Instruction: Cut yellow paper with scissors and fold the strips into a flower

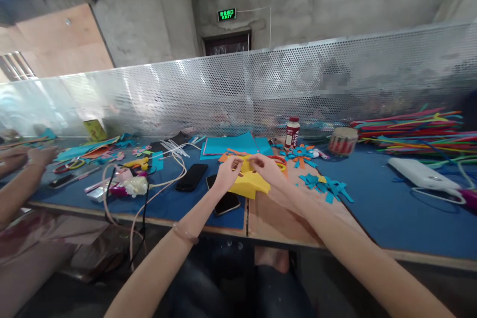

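Note:
My left hand and my right hand meet above the front of the table. Their fingertips pinch a small yellow piece, apparently felt or foam sheet. Just beneath lies a larger yellow sheet, partly covered by my hands. Beside my right hand are scissors with red and yellow handles, mostly hidden. Orange strips show behind my fingers. To the right lie cut blue pieces, and a blue and orange flower shape sits farther back.
Two phones lie left of my hands, near a glue gun and looping cables. Behind stand blue sheets, a red bottle and a round tub. At far left are another person's hands.

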Demonstrator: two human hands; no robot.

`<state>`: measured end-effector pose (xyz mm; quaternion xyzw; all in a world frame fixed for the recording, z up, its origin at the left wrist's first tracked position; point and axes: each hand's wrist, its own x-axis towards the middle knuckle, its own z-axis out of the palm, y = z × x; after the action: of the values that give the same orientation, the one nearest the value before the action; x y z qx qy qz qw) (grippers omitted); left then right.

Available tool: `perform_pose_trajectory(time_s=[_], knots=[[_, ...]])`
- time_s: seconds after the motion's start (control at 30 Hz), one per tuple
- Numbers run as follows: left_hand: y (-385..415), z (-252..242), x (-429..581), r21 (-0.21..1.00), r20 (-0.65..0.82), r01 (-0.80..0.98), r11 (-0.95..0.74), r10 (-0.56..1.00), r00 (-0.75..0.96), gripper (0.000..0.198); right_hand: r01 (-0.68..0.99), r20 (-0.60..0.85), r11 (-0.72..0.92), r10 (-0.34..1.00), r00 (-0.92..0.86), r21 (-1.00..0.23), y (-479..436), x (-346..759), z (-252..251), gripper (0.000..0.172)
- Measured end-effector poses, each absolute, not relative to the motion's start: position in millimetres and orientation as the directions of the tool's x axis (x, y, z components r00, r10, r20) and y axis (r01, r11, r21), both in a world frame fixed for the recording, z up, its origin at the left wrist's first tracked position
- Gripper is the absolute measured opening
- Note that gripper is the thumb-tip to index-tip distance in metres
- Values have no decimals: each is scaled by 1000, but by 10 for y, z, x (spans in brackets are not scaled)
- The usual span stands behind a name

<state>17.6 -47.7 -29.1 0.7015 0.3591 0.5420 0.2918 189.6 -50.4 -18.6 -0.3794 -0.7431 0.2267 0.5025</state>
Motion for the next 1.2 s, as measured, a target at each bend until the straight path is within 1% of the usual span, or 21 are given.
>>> perform_pose_trajectory(time_s=[0.2,0.3,0.37,0.47,0.57,0.67,0.8,0.9,1.0,1.07,1.2], knots=[[-424,-117,311,785,491,232,-574,806,331,26,407,538,574,816,-212,-710,-588,2173,-228,30],[-441,-67,397,765,483,257,-591,790,379,25,410,515,556,830,-216,-723,-674,2306,-241,35],[-458,-35,458,754,480,261,-603,776,409,24,425,502,532,843,-191,-733,-708,2383,-249,31],[-466,2,547,748,439,291,-596,774,455,24,451,453,491,869,-198,-745,-711,2476,-293,25],[-456,-18,617,763,426,279,-583,779,461,22,457,429,462,885,-180,-760,-696,2539,-371,28],[-458,-114,654,806,409,220,-550,785,464,28,434,399,421,905,-146,-796,-709,2577,-446,33],[-496,-283,647,885,300,188,-425,831,469,31,373,312,335,942,-124,-865,-768,2590,-508,34],[-540,-337,611,920,222,193,-340,861,458,29,337,296,313,950,-102,-888,-825,2567,-490,31],[-589,-291,575,931,183,217,-293,890,418,25,291,279,307,951,-136,-906,-900,2527,-399,32],[-614,-235,563,936,158,229,-266,902,403,24,306,210,241,969,-129,-921,-949,2504,-330,31],[-637,-176,559,930,113,277,-241,905,409,25,304,180,218,973,-146,-927,-997,2493,-286,30]])
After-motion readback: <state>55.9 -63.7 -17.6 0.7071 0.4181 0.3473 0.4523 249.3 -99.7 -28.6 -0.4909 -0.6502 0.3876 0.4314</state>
